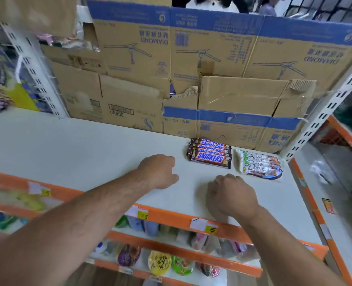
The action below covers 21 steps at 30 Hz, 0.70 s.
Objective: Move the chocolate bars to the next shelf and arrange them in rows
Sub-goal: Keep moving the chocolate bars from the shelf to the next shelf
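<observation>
At the back right of the white shelf (88, 145), close against the cardboard boxes (232, 96): a row of Snickers bars (210, 154), overlapping, front label upward. Just beside it on the right, a row of Dove bars (260, 167), likewise overlapping. Left hand (158, 172) over the bare shelf, just left of the Snickers bars, fingers curled under into a loose fist, nothing seen in it. Right hand (230, 196) nearer the orange front edge (171, 218), knuckles up, fingers bent down, holding nothing visible.
</observation>
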### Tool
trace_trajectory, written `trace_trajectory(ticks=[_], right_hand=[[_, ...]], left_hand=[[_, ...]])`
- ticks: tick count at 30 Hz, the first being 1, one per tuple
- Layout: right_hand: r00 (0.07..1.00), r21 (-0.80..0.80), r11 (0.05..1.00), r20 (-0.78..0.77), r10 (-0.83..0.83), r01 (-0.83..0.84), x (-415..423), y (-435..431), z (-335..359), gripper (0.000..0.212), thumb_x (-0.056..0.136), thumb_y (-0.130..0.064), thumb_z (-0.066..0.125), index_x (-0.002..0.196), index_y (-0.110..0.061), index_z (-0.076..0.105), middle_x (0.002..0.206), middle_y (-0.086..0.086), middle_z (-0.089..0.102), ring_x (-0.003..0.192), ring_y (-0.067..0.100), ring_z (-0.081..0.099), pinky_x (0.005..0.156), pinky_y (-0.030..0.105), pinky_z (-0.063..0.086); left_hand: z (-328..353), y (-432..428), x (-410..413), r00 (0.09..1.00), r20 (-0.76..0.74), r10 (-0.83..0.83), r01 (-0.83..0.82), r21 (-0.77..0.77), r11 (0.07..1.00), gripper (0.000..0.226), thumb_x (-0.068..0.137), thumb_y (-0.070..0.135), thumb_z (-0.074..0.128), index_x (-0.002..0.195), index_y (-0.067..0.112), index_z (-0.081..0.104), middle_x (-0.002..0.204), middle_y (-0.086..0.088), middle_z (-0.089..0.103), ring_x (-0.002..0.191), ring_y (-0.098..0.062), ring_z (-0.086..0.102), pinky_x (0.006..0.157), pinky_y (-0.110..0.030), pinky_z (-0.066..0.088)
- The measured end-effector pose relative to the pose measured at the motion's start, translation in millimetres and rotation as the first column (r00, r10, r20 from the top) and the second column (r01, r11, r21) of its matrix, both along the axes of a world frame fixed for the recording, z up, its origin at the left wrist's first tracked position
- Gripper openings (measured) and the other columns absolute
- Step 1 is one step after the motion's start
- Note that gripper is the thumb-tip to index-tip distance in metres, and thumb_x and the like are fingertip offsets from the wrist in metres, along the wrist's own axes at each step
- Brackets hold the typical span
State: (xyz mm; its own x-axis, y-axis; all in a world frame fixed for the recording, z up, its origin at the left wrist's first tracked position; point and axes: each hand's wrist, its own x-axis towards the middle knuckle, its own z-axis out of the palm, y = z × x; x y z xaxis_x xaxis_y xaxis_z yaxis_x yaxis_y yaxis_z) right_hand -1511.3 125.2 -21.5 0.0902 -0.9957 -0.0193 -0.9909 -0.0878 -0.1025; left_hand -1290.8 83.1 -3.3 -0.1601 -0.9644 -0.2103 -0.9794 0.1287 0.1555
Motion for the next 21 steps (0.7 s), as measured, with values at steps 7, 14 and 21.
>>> trace_trajectory(ticks=[7,14,21], right_hand=[[0.973,0.095,0.970,0.068,0.220,-0.225,88,7,2,0.044,0.076,-0.058,0.047,0.098,-0.024,0.062,0.096,-0.001,0.059,0.099,0.026,0.060,0.075,0.032,0.049],[0.922,0.143,0.912,0.121,0.369,-0.384,201,10,28,0.040,0.084,-0.054,0.055,0.114,-0.028,0.061,0.117,-0.001,0.058,0.113,0.022,0.058,0.087,0.033,0.047],[0.880,0.146,0.868,0.113,0.462,-0.474,348,6,35,0.051,0.085,-0.055,0.054,0.131,-0.033,0.052,0.128,-0.003,0.055,0.119,0.019,0.054,0.093,0.032,0.044]], left_hand=[[0,44,74,0.986,-0.027,0.164,-0.164,0.009,0.986,0.050,0.090,0.049,0.054,0.134,0.025,0.049,0.129,0.001,0.054,0.120,-0.022,0.051,0.096,-0.034,0.042],[7,78,182,0.942,-0.065,0.330,-0.334,-0.066,0.940,0.047,0.089,0.048,0.053,0.131,0.027,0.052,0.125,0.001,0.057,0.117,-0.023,0.051,0.095,-0.035,0.042],[13,98,323,0.905,-0.081,0.418,-0.425,-0.121,0.897,0.046,0.088,0.048,0.053,0.130,0.031,0.052,0.126,0.001,0.056,0.120,-0.021,0.050,0.092,-0.034,0.039]])
